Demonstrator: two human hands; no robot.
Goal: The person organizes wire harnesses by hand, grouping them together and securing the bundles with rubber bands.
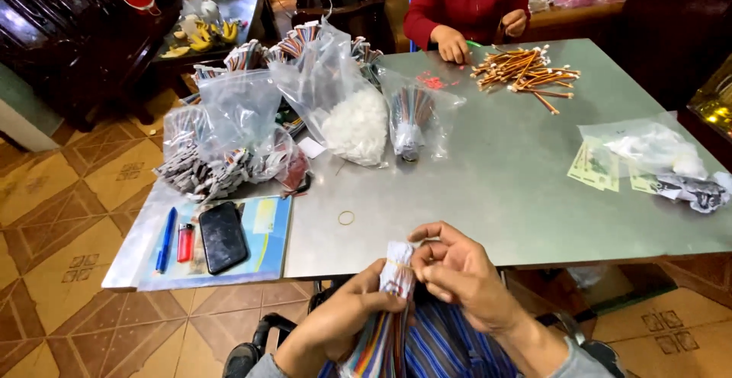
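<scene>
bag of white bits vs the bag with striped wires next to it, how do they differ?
The bag of white pieces bulges with small loose white parts; the bag of wires holds one bundle of multicoloured wires with white ends. The first is bigger and stands taller; the second is slimmer and lower. Both are clear plastic bags on the grey table, side by side.

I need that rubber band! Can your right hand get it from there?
Probably yes: the rubber band lies on bare table just ahead, but the right hand is pinching the wire bundle.
</scene>
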